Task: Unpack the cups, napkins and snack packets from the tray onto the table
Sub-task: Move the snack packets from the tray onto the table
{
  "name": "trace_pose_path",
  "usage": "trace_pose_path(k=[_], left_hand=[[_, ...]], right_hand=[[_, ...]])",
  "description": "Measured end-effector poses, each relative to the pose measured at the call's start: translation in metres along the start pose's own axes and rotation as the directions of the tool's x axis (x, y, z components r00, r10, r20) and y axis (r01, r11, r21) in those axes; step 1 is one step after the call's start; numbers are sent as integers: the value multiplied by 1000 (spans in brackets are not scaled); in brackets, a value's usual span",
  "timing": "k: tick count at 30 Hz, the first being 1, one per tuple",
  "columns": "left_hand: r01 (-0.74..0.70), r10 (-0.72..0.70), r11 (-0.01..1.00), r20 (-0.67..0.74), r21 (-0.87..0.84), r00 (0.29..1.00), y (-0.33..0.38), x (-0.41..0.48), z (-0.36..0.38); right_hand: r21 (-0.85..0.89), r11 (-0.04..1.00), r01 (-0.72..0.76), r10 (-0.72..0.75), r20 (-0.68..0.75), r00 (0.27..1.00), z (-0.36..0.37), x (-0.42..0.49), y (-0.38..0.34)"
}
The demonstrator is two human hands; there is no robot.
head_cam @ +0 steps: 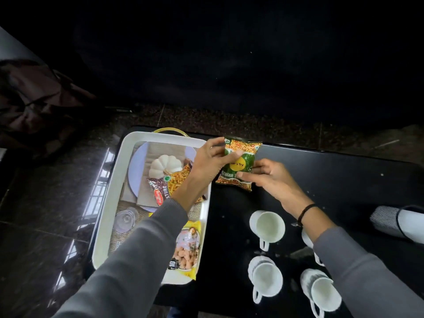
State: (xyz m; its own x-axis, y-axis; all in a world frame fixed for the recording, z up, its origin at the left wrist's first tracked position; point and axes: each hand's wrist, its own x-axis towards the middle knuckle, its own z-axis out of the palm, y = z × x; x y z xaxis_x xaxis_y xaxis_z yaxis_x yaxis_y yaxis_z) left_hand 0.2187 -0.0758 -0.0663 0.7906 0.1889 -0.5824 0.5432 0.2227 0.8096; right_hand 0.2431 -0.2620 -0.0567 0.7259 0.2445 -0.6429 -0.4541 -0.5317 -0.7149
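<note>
Green snack packet [238, 166] gripped by both hands, beside tray [110, 191].

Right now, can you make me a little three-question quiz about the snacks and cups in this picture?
1. True or false: both hands hold the green snack packet.
2. How many snack packets lie in the white tray? A) none B) two C) five
3. Fill in: the white cups on the black table stand with their openings facing ____.

Key: 1. True: left hand and right hand grip it. 2. B: red packet, yellow packet. 3. Up, like this cup.
</note>
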Motion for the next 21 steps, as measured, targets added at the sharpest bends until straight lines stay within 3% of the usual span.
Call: trace_pose_path(k=[7, 16, 21], left_hand=[[123, -129, 987, 56, 99, 990, -31, 0, 36], [-15, 46, 926, -73, 377, 996, -33, 2, 53], [-1, 67, 882, -122, 471, 990, -30, -3, 55]], right_hand=[[67, 994, -84, 88, -58, 994, -25, 8, 34], [-12, 999, -47, 46, -129, 991, -33, 14, 39], [-98, 995, -28, 10, -178, 984, -34, 8, 34]])
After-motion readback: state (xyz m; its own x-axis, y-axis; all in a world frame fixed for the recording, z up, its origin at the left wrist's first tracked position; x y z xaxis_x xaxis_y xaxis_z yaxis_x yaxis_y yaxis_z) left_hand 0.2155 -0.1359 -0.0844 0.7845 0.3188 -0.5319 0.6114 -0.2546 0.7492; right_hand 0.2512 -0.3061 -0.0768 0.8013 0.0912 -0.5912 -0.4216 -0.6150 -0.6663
